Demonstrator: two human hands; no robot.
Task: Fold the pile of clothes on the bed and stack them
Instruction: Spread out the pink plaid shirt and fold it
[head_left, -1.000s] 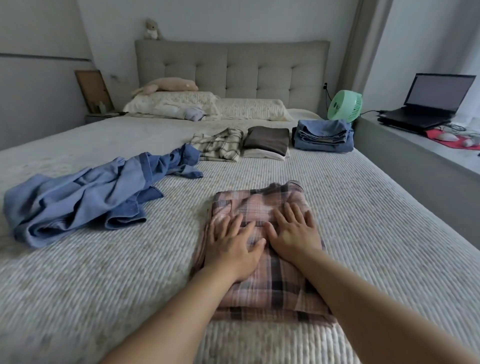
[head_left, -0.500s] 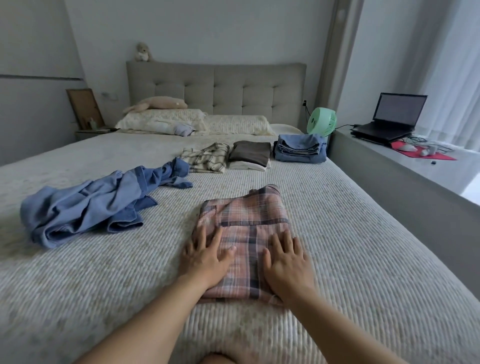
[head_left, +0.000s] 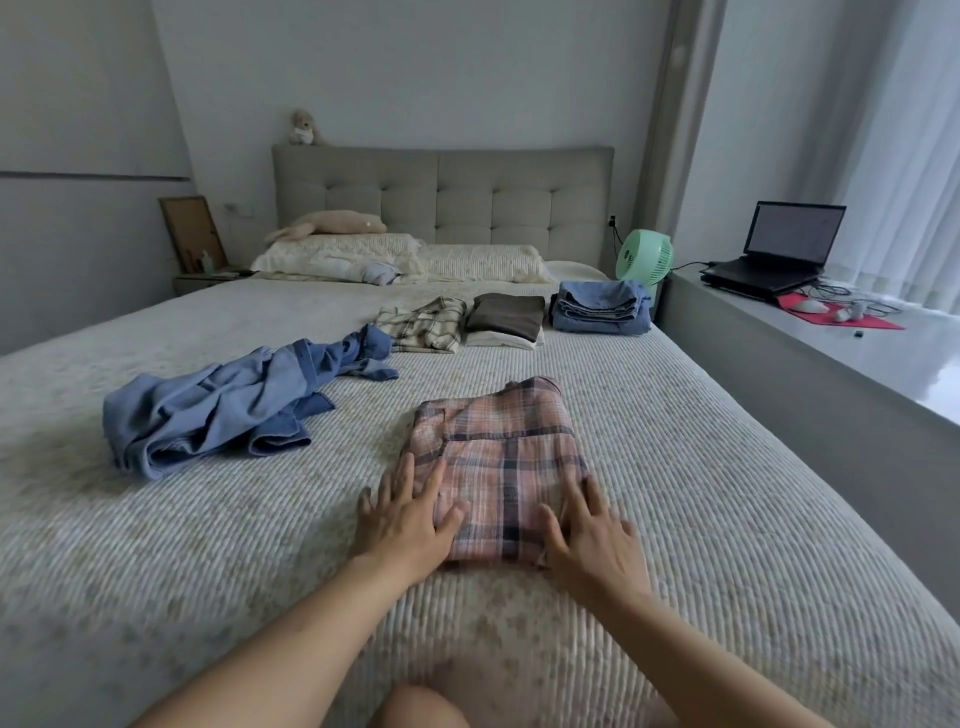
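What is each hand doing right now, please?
Left hand: open, fingers flat on the folded pink plaid shirt.
Right hand: open, fingers flat at the shirt's right edge.

Left: blocked by crumpled blue garment (head_left: 244, 402).
Far: barred by three folded stacks (head_left: 511, 319).
Right: open bedspread (head_left: 727, 493) up to ledge (head_left: 810, 415).
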